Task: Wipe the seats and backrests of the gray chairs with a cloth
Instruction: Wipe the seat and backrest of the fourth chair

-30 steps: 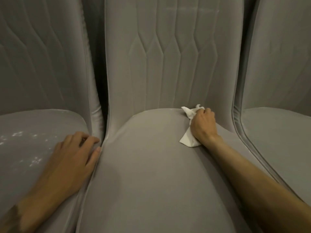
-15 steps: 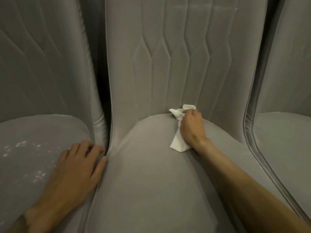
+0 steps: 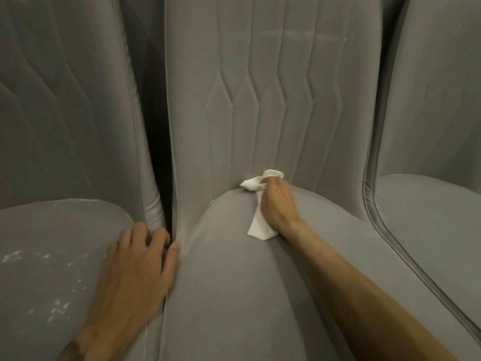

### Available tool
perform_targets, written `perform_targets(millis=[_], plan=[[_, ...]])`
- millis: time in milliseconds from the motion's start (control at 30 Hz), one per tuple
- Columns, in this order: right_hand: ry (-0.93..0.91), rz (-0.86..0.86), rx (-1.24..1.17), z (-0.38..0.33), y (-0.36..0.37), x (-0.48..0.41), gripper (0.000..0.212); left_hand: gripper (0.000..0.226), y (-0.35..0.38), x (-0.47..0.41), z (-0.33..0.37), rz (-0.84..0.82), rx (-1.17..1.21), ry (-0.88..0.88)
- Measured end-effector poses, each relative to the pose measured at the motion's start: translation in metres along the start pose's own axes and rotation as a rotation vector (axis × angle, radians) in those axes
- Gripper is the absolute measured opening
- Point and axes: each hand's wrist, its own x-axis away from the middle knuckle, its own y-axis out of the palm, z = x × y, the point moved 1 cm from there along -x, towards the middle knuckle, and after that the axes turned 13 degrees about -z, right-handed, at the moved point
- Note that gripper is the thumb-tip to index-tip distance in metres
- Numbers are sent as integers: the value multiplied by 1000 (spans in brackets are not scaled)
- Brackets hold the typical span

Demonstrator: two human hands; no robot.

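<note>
Three gray velvety upholstered chairs [image 3: 187, 126] stand side by side. My right hand [image 3: 277, 204] grips a crumpled white cloth [image 3: 260, 227], pressed into the crease where the middle chair's seat [image 3: 234, 295] meets its stitched backrest [image 3: 273, 100]. My left hand [image 3: 138, 264] rests spread on the left chair's seat [image 3: 52, 230], holding nothing. That seat's pale specks [image 3: 59, 308] suggest it awaits wiping, the backrests probably too.

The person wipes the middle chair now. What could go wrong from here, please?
The left hand rests on the left seat, which bears whitish specks; it may smear them. The cloth is bunched in the right hand at the middle seat's back crease, so little fabric wipes and dirt may stay.
</note>
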Motion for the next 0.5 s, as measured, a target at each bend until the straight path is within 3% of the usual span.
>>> perform_targets(millis=[133,267,333,400,500], plan=[[-80,-83,142,14,-11,18,35,27,0,1,0,25,22,9],[191,35,160,52,-24,23,36,27,-1,1,2,8,26,-7],[236,50,113,41,-16,11,34,27,0,0,2,-10,21,-23],[189,42,70,19,-5,-1,35,25,-1,1,3,-23,15,-46],[-39,-64,52,-2,1,2,35,22,0,0,4,-19,1,-44]])
